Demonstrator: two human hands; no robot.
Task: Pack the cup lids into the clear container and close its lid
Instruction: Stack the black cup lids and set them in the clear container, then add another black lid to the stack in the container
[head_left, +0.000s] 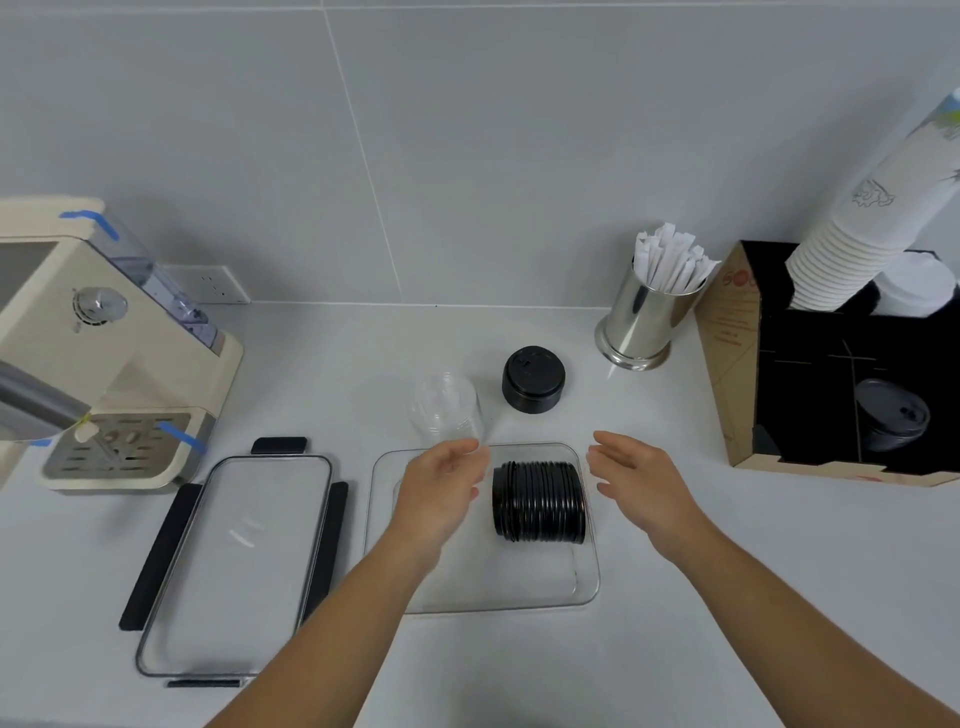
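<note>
— Lids first! Where are the black cup lids (539, 501)?

— A row of them lies on its side in the clear container (584, 587), near the far end. Lying that way, I think they leave room for more.

— What are the hands doing?

— The left hand (441, 488) and the right hand (636, 480) are on each side of the row. Both are spread wide and hold nothing. They do not touch the lids.

— Are there more lids to pack?

— Yes. A short black stack (533, 379) stands on the tabletop (675, 623) behind the container. Beside it is a see-through stack (445, 408), but it is hard to make out. I cannot tell if it is lids or cups.

— And the container's lid (239, 561)?

— It lies flat to the left, with its black clips folded out, so it is ready to go on last. The left arm covers the container's left side, so I cannot see what is in there.
</note>
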